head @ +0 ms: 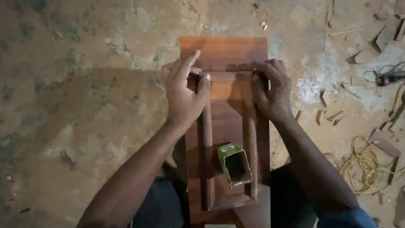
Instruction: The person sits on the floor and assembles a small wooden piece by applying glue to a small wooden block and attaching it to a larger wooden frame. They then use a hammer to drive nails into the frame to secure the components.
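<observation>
I see the left hand (183,95) pinched at the top end of the left wooden strip (206,156), thumb and forefinger closed narrowly on something small; what it pinches is too small to tell. The right hand (272,90) is curled over the top end of the right wooden strip (252,156), fingers closed on that end. Both strips lie lengthwise on the reddish wooden board (223,52), parallel and apart, with a cross piece (230,76) spanning between their upper ends. The board rests on the concrete floor (84,84), running between the person's knees.

A small green open box (234,164) lies on the board between the strips, mouth up, touching neither as far as I can judge.

My judgement: the step in hand is lining up and fixing the upper joint of the frame. The next move calls for holding both strips square and steady against the cross piece.

Wood offcuts (333,115), a yellow cord (363,162) and a corded tool (390,78) lie at the right.
</observation>
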